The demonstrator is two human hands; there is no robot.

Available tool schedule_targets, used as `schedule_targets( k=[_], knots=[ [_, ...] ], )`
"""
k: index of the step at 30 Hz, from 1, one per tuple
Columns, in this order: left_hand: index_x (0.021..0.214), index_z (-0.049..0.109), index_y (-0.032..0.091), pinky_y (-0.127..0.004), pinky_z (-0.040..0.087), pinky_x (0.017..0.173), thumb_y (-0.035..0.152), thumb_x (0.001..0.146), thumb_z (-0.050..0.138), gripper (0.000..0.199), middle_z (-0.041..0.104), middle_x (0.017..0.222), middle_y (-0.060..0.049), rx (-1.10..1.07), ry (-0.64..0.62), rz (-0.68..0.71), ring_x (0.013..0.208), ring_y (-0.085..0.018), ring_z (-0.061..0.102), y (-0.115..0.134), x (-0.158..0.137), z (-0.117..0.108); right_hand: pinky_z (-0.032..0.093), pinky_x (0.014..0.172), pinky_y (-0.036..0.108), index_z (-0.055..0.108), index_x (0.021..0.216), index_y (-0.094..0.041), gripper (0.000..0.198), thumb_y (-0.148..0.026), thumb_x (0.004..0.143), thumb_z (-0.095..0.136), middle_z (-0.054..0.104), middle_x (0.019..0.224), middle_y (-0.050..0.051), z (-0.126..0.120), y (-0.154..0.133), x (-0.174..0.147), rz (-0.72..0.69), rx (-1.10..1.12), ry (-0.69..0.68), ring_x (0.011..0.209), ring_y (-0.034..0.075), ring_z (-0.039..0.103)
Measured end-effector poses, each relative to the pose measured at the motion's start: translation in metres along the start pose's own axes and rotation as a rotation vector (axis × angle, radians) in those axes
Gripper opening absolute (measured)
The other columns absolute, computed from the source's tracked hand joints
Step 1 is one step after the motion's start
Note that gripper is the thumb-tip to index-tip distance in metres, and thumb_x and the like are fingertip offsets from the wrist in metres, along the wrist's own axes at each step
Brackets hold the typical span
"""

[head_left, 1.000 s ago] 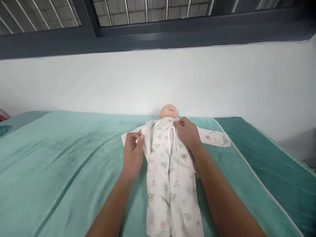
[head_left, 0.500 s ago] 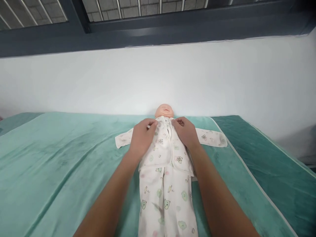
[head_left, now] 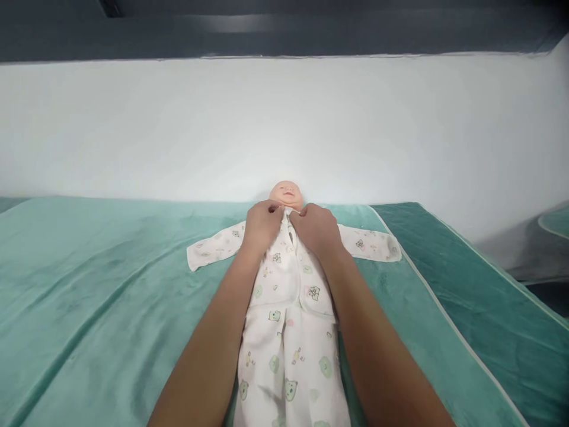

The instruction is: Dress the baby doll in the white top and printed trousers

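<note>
Two hands meet at the middle of the frame: the left hand and right hand each keep a closed, pinching grip on a printed white jacket near its top. It lies centrally on a doll, over a green blanket.

Near the centre of the frame, a doll's head shows just above a patterned white jacket on a green cloth. The left hand and right hand pinch its collar. Sleeves spread left and right; matching trousers reach the bottom edge, and a white wall fills the upper part.
</note>
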State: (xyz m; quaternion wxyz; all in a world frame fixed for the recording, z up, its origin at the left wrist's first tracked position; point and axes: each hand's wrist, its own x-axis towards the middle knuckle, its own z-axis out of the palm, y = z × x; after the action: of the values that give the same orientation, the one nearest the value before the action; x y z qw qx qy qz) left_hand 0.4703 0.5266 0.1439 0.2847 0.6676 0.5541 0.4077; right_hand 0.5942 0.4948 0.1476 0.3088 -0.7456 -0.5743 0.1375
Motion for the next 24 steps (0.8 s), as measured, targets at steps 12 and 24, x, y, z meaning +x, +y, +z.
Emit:
schedule_targets(
  k=[12,24],
  knots=[
    [0.077,0.067,0.017,-0.025,0.044,0.06,0.028,0.075,0.068,0.011,0.068,0.074,-0.002,-0.356,0.06,-0.106,0.062,-0.012,0.056,-0.011,0.005,0.002,0.041,0.063,0.029,0.062,0.062,-0.019,0.015,-0.03,0.071,0.056,0.061,0.064,0.001,0.003,0.002,0.019,-0.06,0.579,-0.017,0.063,0.015,0.052],
    [0.077,0.071,0.016,-0.024,0.044,0.061,0.022,0.073,0.066,0.009,0.071,0.075,-0.002,-0.406,0.027,-0.109,0.064,-0.012,0.058,-0.01,0.004,0.003,0.045,0.073,0.029,0.069,0.084,-0.018,0.028,-0.04,0.068,0.071,0.07,0.082,0.001,0.004,0.01,0.011,-0.087,0.7,-0.127,0.077,0.017,0.062]
  ],
)
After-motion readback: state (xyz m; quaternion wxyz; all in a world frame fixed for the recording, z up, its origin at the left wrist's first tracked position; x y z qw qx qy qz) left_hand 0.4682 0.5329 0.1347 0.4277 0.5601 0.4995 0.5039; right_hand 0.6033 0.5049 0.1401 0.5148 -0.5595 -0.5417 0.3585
